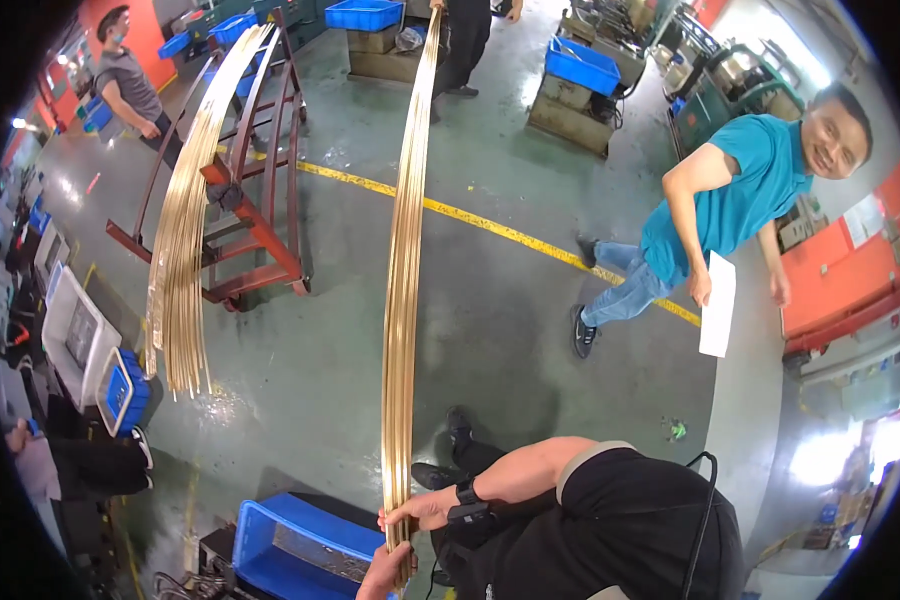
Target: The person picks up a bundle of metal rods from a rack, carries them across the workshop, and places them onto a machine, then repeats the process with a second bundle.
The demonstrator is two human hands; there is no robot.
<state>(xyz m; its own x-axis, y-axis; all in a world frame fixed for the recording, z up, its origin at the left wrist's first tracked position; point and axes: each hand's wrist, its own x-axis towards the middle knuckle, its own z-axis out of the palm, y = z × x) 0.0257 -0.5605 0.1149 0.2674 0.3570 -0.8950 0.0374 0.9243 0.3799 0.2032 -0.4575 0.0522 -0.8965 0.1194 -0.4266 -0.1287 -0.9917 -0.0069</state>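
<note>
A long bundle of thin brass-coloured rods (405,240) runs from the top of the view down to my hands. Wearing a black wrist device, my right hand (422,508) is closed round the bundle near its lower end. Just below it, my left hand (385,572) also has its fingers wrapped about the rods; the lower frame edge cuts off part of that forearm. At the far end, a person in dark clothes (465,40) stands with a hand at the rods. Beside my hands, a blue bin (255,545) sits under the near end.
A reddish metal rack (270,225) at left carries a second rod bundle (185,210). At right, a person in a teal shirt (715,190) holds a white sheet (717,305). A yellow line (470,218) crosses the green floor. Machines with blue trays (582,66) stand at the back.
</note>
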